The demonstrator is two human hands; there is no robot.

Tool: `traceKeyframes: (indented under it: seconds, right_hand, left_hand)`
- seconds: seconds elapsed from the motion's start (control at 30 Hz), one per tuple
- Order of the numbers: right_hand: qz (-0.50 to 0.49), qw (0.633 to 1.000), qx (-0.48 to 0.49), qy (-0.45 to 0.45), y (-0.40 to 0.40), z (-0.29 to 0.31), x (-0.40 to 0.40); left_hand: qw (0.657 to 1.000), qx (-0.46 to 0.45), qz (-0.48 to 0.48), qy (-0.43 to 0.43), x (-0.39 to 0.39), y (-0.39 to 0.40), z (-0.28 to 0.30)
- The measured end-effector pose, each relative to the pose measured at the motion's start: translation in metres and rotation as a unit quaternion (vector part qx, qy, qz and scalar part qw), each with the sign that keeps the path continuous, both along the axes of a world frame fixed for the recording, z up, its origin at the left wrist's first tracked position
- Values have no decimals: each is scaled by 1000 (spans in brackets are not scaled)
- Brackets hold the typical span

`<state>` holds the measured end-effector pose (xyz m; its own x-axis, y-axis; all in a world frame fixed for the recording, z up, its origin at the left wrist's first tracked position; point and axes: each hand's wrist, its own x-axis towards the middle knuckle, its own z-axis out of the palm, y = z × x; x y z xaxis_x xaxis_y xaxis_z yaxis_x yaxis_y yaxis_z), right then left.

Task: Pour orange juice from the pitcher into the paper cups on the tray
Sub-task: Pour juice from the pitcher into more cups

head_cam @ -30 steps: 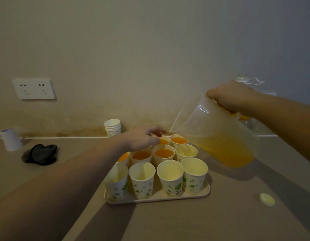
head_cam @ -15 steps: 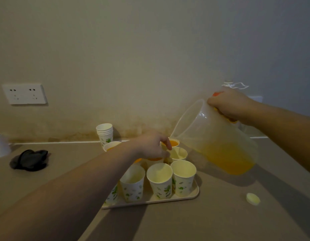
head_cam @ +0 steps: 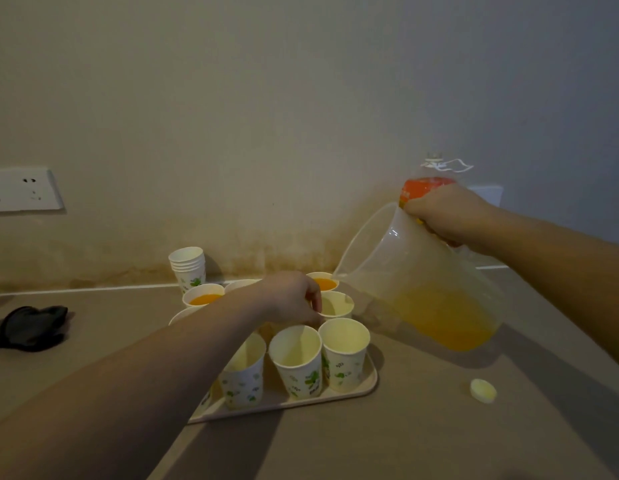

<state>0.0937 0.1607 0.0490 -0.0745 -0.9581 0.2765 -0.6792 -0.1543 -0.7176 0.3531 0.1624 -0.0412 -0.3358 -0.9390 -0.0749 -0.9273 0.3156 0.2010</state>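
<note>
A: Since half a second back, left hand (head_cam: 290,299) has settled lower among the cups in the middle of the tray (head_cam: 365,388); pitcher (head_cam: 415,282) holds about the same tilt at centre right of the frame, spout toward the back row.

B: Fingers, each hand?

A: Head view, the only one. Right hand (head_cam: 446,216) is wrapped round the pitcher's handle at its top rear, carrying it clear of the surface (head_cam: 439,427). Left hand fingers are curled downward at a cup rim near the tray's centre; whether they actually pinch that cup or only touch it, cannot tell, the hand hides it.

B: Progress?

A: Filled: back right cup (head_cam: 324,284) and left cup (head_cam: 204,298) both show orange juice. The middle cups are hidden under the hand. Empty: right middle cup (head_cam: 336,304) and the front cups, including front centre cup (head_cam: 296,344) and front right cup (head_cam: 344,336). No stream leaves the spout now.

B: Judgement?

A: Perhaps half done. Juice (head_cam: 446,320) sits in the pitcher's lower part, seemingly enough for the front row.

B: Other items?

A: Spare cup stack (head_cam: 187,266) behind the tray, pale cap (head_cam: 483,390) at lower right, dark object (head_cam: 29,327) at left.
</note>
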Motion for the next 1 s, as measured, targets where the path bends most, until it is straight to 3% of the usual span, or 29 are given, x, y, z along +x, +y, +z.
traceKeyframes:
  seconds: [0.53, 0.7, 1.0]
  right_hand:
    - [-3, 1000, -12, 21, 10, 10, 4]
    - [7, 999, -22, 34, 17, 20, 8]
    - [-10, 998, -28, 59, 30, 39, 17]
  left_hand:
    - [977, -23, 33, 208, 11, 0, 7]
    - [950, -17, 49, 306, 16, 0, 6]
    - [912, -31, 14, 408, 10, 4, 3]
